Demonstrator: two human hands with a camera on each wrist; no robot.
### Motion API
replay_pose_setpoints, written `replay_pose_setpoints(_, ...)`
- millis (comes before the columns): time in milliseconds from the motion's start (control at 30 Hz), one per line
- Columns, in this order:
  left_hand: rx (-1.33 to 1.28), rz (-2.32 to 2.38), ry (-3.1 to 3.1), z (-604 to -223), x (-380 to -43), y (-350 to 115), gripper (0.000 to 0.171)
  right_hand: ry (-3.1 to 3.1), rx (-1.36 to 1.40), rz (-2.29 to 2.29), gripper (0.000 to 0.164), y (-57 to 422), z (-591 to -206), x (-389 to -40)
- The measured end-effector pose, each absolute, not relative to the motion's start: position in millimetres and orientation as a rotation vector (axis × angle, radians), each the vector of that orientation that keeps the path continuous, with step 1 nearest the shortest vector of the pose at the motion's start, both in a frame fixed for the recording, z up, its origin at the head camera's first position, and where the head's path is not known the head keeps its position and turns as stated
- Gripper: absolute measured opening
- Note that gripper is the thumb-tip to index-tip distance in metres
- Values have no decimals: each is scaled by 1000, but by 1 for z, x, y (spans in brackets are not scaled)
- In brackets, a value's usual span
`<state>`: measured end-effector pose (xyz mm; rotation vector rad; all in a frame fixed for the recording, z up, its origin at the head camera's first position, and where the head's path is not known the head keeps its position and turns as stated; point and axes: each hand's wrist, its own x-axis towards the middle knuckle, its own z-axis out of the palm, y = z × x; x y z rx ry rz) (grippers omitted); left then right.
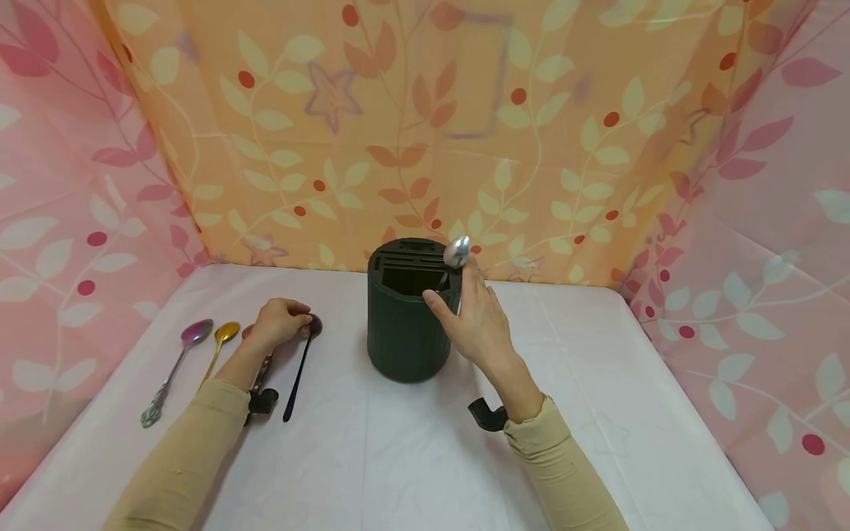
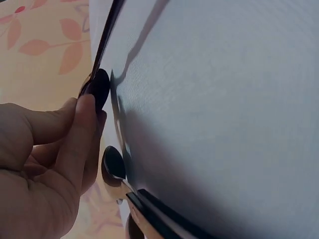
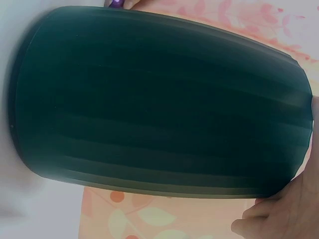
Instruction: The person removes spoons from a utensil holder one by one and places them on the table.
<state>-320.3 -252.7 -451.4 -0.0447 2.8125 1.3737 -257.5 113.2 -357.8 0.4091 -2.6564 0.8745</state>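
Observation:
My left hand pinches the bowl of a dark purple spoon between thumb and fingers. Its thin black handle slants toward me; the left wrist view shows the pinched bowl close up. A dark green ribbed utensil holder stands upright at the centre, with slots and a larger opening on top. My right hand rests against its right side and rim, fingers fairly straight and thumb over the near edge. Beside those fingers a silver spoon stands bowl-up in the holder, its lower handle hidden.
Left of my left hand lie a rainbow-purple spoon with an ornate handle and a gold spoon. Another spoon is partly hidden under my left wrist. White cloth covers the table; patterned curtains enclose its back and sides.

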Motion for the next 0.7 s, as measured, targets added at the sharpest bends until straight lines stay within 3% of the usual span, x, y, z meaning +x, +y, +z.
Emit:
replay_pose_setpoints(267,13,1214,2938,-447,-314,-252,23,-2654,408,870,103,113,-357,-257)
replay_pose_setpoints(700,39,1078,2971,-441,-306,-250,27,-2645,411,871,102,112,-358,-257)
